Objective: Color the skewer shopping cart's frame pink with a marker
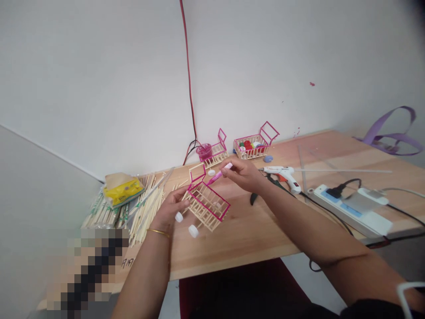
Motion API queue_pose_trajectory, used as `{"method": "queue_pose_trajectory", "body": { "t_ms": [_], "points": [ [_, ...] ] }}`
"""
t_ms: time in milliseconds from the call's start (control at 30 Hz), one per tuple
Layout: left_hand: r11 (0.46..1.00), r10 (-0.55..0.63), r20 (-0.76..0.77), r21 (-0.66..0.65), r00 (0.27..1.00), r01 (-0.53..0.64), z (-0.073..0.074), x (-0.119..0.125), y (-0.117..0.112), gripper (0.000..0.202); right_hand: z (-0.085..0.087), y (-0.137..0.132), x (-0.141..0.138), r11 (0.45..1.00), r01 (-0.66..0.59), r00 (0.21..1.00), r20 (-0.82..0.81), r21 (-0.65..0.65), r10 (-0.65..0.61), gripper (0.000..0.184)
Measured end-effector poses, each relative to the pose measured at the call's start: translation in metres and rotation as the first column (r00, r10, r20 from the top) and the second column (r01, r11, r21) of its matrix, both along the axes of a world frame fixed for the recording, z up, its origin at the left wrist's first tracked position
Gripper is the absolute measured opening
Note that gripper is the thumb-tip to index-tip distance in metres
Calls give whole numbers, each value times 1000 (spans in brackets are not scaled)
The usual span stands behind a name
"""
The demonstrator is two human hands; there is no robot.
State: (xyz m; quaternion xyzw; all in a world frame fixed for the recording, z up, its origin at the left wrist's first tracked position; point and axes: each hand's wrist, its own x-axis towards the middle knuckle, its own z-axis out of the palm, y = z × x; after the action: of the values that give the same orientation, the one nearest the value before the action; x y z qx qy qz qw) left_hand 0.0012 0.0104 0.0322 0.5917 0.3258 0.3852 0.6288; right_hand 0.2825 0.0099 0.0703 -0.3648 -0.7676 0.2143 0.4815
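My left hand [173,204] grips a small cart made of wooden sticks [208,204] by its handle end, tilted above the table. Its top rim is pink, and white bottle-cap wheels [193,231] show on the near side. Part of the cart's handle frame is pink and part is bare wood. My right hand [244,173] is closed round a paintbrush with a pink-white handle [217,174]. The brush's pink tip is at the cart's rim near the handle; whether it touches I cannot tell.
Behind stand a pink paint cup [204,152], a second stick cart [217,153] and a stick basket [251,148] holding coloured caps. A glue gun [282,176] and a power strip [353,212] with cables lie right. Loose sticks [142,221] and a yellow packet [122,190] lie left.
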Motion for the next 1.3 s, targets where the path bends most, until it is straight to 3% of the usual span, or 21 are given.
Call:
{"method": "queue_pose_trajectory", "body": {
  "t_ms": [467, 567, 800, 1033, 1167, 1300],
  "points": [
    [999, 31, 36, -26, 999, -31, -1, 0, -1, 60, 4, -4, 2, 1000, 17, 1000, 21, -25, -17, 14],
    [999, 23, 38, -35, 999, -21, -1, 0, -2, 61, 2, -2, 2, 998, 61, 998, -30, -26, -62, 14],
    [996, 86, 68, -24, 994, -84, -9, -3, 6, 67, 0, 2, 2, 995, 9, 984, -179, -98, -26, 16],
    [962, 258, 210, 36, 943, -271, -3, 2, 9, 71, -7, 14, 8, 959, 272, 899, -333, -83, -283, 24],
    [920, 364, 208, 75, 908, -385, 0, 3, 9, 69, 0, 25, 6, 922, 381, 916, -169, 75, -364, 27],
    [895, 413, 198, 92, 889, -436, 2, 1, 8, 63, 26, 44, -12, 918, 318, 913, 186, 236, -364, 27]
  ]
}}
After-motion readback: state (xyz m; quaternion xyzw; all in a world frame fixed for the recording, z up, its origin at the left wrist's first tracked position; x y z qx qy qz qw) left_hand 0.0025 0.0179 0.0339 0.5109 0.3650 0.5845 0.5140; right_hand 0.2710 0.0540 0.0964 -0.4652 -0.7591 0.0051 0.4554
